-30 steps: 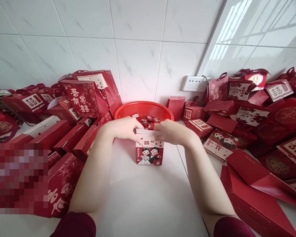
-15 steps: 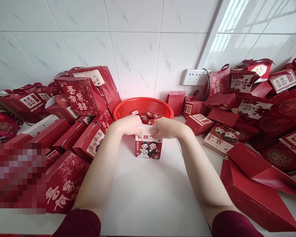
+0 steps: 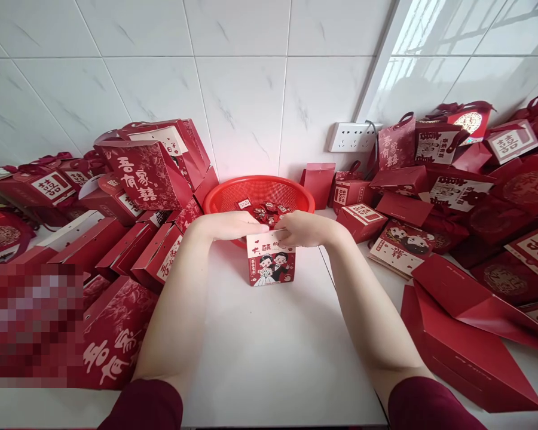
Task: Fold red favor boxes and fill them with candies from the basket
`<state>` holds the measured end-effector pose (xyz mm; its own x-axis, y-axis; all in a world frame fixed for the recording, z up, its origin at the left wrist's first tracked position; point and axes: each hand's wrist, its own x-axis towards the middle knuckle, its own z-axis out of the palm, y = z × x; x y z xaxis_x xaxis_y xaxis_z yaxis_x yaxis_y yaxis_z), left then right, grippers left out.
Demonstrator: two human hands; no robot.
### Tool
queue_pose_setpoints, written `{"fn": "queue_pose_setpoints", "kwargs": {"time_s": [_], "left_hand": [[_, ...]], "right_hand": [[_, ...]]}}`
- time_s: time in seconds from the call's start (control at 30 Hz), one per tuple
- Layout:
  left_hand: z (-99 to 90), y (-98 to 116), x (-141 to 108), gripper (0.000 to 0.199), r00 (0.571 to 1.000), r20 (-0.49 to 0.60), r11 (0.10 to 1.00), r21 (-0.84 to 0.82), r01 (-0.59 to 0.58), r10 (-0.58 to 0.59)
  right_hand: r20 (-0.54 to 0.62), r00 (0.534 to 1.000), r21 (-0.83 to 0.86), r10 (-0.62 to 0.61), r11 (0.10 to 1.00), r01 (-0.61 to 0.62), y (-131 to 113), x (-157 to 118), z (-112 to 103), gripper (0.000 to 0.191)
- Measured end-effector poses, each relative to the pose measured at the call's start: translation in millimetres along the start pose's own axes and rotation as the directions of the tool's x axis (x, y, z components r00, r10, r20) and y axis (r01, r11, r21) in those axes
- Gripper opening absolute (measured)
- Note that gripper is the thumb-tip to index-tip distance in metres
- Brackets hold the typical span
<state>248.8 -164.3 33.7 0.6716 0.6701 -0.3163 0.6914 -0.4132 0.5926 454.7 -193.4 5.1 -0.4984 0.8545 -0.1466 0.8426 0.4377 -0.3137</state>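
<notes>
A small red and white gift box (image 3: pixel 272 267) with a cartoon bride and groom on its front stands upright on the white table. My right hand (image 3: pixel 308 229) is closed on its top right edge, fingers bent over the white upper flap. At the top left, my left hand (image 3: pixel 237 226) reaches across the upper edge with its fingers together against the box; its thumb is hidden. Just behind my hands sits a red plastic basket (image 3: pixel 215 197) with small wrapped sweets (image 3: pixel 271 210) inside.
Red gift boxes (image 3: pixel 147 173) crowd the left side, some leaning on each other. More boxes (image 3: pixel 363 221) are piled on the right, with a large red folded box (image 3: pixel 470 352) near the front. A power strip (image 3: pixel 353 137) is against the tiled wall.
My left fingers have straightened and slid along the box's top edge, showing more of its white flap. The box has turned slightly and shifted a little right.
</notes>
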Motion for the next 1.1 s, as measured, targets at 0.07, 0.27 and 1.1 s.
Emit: {"fn": "queue_pose_setpoints", "kwargs": {"time_s": [0.07,0.27,1.1], "left_hand": [[-0.9,-2.7,2.9,0.044,0.997,0.044,0.996,0.065,-0.061,0.058],[-0.4,-8.1,9.3,0.040,0.991,0.071,0.983,0.134,-0.124,0.116],[-13.4,-2.7,-21.3,0.028,0.917,-0.319,0.970,0.036,-0.240,0.239]], "right_hand": [[0.011,1.000,0.006,-0.004,1.000,0.004,1.0,0.1,1.1,0.014],[0.065,0.996,0.096,-0.060,0.994,0.054,5.1,-8.1,-4.4,0.025],[-0.375,0.923,0.321,-0.082,0.923,0.212,19.4,-51.4,-28.9,0.037]]}}
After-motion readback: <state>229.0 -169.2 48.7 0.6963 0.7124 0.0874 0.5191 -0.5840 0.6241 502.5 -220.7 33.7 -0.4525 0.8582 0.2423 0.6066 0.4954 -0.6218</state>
